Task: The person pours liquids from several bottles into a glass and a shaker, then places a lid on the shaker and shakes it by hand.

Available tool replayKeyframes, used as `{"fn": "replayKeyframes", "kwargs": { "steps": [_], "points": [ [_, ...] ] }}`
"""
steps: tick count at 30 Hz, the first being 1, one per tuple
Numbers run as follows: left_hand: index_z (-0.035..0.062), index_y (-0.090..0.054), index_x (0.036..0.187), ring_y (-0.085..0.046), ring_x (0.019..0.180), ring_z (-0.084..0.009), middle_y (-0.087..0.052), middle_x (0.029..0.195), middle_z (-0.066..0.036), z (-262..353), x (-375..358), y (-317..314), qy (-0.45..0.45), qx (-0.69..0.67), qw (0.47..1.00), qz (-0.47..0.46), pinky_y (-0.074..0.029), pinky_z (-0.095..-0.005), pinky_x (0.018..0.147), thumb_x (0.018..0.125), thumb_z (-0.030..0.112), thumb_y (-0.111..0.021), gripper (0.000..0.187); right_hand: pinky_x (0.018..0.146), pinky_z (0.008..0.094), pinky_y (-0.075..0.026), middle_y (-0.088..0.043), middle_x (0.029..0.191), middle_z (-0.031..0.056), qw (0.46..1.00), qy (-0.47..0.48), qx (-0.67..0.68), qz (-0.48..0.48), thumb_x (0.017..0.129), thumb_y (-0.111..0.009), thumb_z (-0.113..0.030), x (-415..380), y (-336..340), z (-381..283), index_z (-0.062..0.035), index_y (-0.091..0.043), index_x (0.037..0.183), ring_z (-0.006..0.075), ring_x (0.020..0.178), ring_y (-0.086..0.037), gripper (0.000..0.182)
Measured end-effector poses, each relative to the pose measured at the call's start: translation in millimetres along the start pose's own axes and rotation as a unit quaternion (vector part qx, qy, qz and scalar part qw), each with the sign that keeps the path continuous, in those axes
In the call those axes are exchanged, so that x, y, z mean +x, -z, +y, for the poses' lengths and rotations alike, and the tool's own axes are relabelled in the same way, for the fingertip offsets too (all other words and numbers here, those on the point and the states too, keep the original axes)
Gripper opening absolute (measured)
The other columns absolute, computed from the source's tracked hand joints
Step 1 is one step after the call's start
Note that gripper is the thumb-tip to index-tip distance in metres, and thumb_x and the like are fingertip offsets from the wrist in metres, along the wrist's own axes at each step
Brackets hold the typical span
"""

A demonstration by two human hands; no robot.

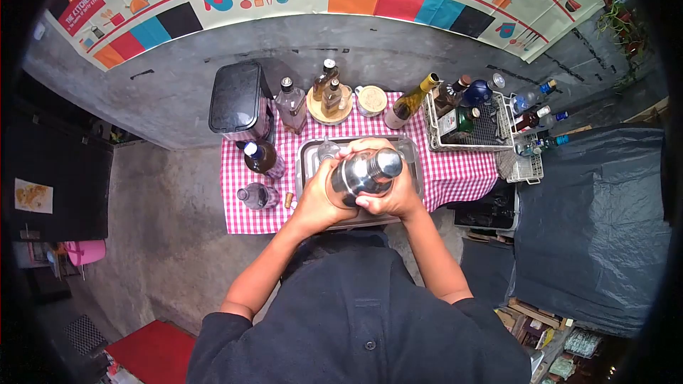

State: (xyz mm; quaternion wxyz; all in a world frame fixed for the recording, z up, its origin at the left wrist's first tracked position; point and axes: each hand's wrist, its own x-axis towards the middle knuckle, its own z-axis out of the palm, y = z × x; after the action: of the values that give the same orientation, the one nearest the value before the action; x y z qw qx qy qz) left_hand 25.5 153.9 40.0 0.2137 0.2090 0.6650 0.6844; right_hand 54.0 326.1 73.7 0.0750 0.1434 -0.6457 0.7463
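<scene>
A shiny metal cocktail shaker (353, 178) is held in front of my chest, tilted with its capped top toward the upper right. My left hand (320, 198) wraps round its lower left side. Round the right side, near the cap, my right hand (400, 193) is closed, with fingers reaching over the far side. Below the shaker lies a metal tray (304, 158) on a red-and-white checked cloth (455, 178). Just behind my left hand, a clear glass item (328, 149) stands on the tray, partly hidden. A cork (289, 200) is left of the tray.
Bottles (262, 158) stand at the left, beside a black-lidded bin (237, 99). Behind the tray are a wooden plate (341, 113) with bottles, a mug (371, 101) and a tall bottle (411, 105). A wire basket (469, 146) of bottles sits at the right.
</scene>
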Motion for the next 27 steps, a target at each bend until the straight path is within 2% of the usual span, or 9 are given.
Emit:
{"fn": "replayKeyframes", "kwargs": {
  "steps": [7, 8, 9, 13, 16, 19, 21, 23, 27],
  "points": [
    [0.0028, -0.046, 0.125, -0.059, 0.11, -0.0184, -0.061, 0.118, -0.01, 0.8, 1.8, -7.9, 0.003, 0.041, 0.997, 0.065, -0.047, -0.0337, 0.097, 0.062, 0.014, -0.09, 0.078, 0.102, 0.0381, -0.045, -0.062, 0.118, 0.0126, 0.997, 0.025, 0.036, 0.065, 0.063, -0.086, -0.02, 2.3, -8.8, 13.0, -0.0008, -0.052, 0.122, 0.023, 0.114, -0.059, 0.07],
    [0.0034, -0.047, 0.124, -0.066, 0.106, -0.0275, -0.067, 0.109, -0.015, -2.2, 5.0, -11.0, -0.033, 0.064, 0.993, 0.093, -0.051, -0.0388, 0.09, 0.059, 0.015, -0.089, 0.078, 0.102, 0.0379, -0.045, -0.062, 0.118, 0.0128, 0.996, 0.035, 0.031, 0.072, 0.065, -0.085, -0.021, 3.2, -10.3, 13.9, -0.0008, -0.051, 0.122, 0.0227, 0.114, -0.059, 0.07],
    [0.0034, -0.047, 0.124, -0.066, 0.106, -0.0275, -0.067, 0.109, -0.015, -2.5, 5.8, -11.0, -0.035, 0.064, 0.993, 0.09, -0.051, -0.0388, 0.09, 0.059, 0.015, -0.089, 0.078, 0.102, 0.0379, -0.045, -0.062, 0.118, 0.0128, 0.996, 0.037, 0.03, 0.075, 0.065, -0.085, -0.021, 3.2, -10.1, 15.5, -0.0008, -0.051, 0.122, 0.0227, 0.114, -0.059, 0.07],
    [0.0032, -0.046, 0.126, -0.062, 0.11, -0.0241, -0.063, 0.118, -0.014, -6.2, 12.2, -13.3, -0.013, 0.035, 0.998, 0.044, -0.05, -0.0371, 0.093, 0.061, 0.015, -0.088, 0.078, 0.103, 0.0371, -0.044, -0.06, 0.121, 0.0124, 0.996, 0.004, 0.005, 0.092, 0.066, -0.086, -0.025, -1.6, -0.1, 9.5, -0.002, -0.049, 0.125, 0.022, 0.117, -0.057, 0.074],
    [0.0008, -0.039, 0.139, -0.054, 0.122, -0.0214, -0.055, 0.132, -0.012, 3.0, 13.7, -16.7, 0.012, -0.051, 0.998, -0.045, -0.042, -0.0359, 0.105, 0.061, 0.011, -0.087, 0.092, 0.11, 0.0388, -0.037, -0.054, 0.134, 0.0134, 0.998, -0.031, -0.048, -0.042, 0.063, -0.089, -0.027, -4.1, 22.2, -16.7, -0.002, -0.039, 0.142, 0.0239, 0.128, -0.051, 0.097],
    [0.0, -0.035, 0.143, -0.052, 0.126, -0.0217, -0.053, 0.136, -0.011, 1.8, 16.7, -13.5, 0.028, -0.075, 0.988, -0.13, -0.04, -0.0372, 0.108, 0.059, 0.006, -0.085, 0.099, 0.11, 0.0436, -0.038, -0.052, 0.136, 0.0172, 0.997, -0.05, 0.006, -0.065, 0.058, -0.092, -0.018, -8.1, 36.4, -27.1, -0.0001, -0.033, 0.146, 0.0301, 0.128, -0.051, 0.108],
    [-0.0002, -0.037, 0.142, -0.052, 0.124, -0.0216, -0.054, 0.134, -0.011, 6.3, 22.8, -16.5, 0.073, -0.071, 0.969, -0.226, -0.04, -0.0368, 0.107, 0.058, 0.006, -0.084, 0.096, 0.109, 0.0436, -0.039, -0.054, 0.134, 0.0171, 0.991, -0.063, 0.041, -0.107, 0.055, -0.094, -0.016, -6.8, 42.1, -26.0, -0.0003, -0.036, 0.144, 0.0299, 0.127, -0.053, 0.107],
    [-0.0006, -0.04, 0.139, -0.054, 0.121, -0.0214, -0.056, 0.13, -0.011, 10.1, 25.5, -24.0, 0.082, -0.053, 0.968, -0.233, -0.042, -0.0363, 0.105, 0.057, 0.006, -0.083, 0.092, 0.107, 0.039, -0.041, -0.06, 0.126, 0.0116, 0.989, -0.073, -0.015, -0.124, 0.058, -0.089, -0.018, -11.2, 53.8, -23.0, -0.0018, -0.052, 0.128, 0.0229, 0.12, -0.057, 0.081],
    [-0.0002, -0.045, 0.131, -0.058, 0.113, -0.0215, -0.059, 0.122, -0.01, 21.3, 32.2, -48.2, 0.059, 0.01, 0.993, -0.106, -0.045, -0.0347, 0.099, 0.055, 0.01, -0.084, 0.086, 0.104, 0.038, -0.043, -0.061, 0.12, 0.0113, 0.998, -0.033, 0.016, -0.056, 0.056, -0.087, -0.02, -15.7, 69.5, -15.7, -0.0026, -0.055, 0.12, 0.0222, 0.116, -0.058, 0.074]
  ]
}}
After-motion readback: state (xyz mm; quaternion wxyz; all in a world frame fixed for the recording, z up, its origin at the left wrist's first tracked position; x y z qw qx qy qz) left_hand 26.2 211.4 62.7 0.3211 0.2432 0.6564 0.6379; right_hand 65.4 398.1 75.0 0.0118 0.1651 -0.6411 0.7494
